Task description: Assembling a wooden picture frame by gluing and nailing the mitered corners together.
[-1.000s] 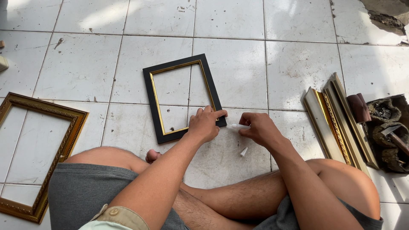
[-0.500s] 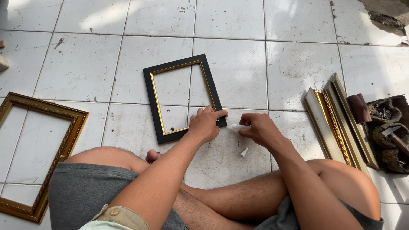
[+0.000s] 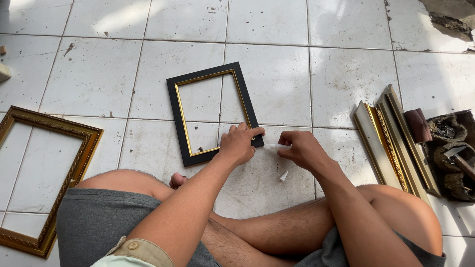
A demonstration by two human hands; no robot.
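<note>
From the head view, a flat rectangular black frame (image 3: 213,113) with a thin gold inner edge lay on the scuffed white floor tiles (image 3: 99,79). The left hand (image 3: 239,144) pressed its near corner, fingers loosely curled; the right hand (image 3: 302,148) was clamped on a small white tube (image 3: 277,147) just beside that corner.

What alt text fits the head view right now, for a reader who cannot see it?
A person sitting cross-legged on a white tiled floor presses the left hand on the corner of a black picture frame with gold inner trim, while the right hand aims a small white tube at it. An ornate gold frame lies left, moulding strips right.
</note>
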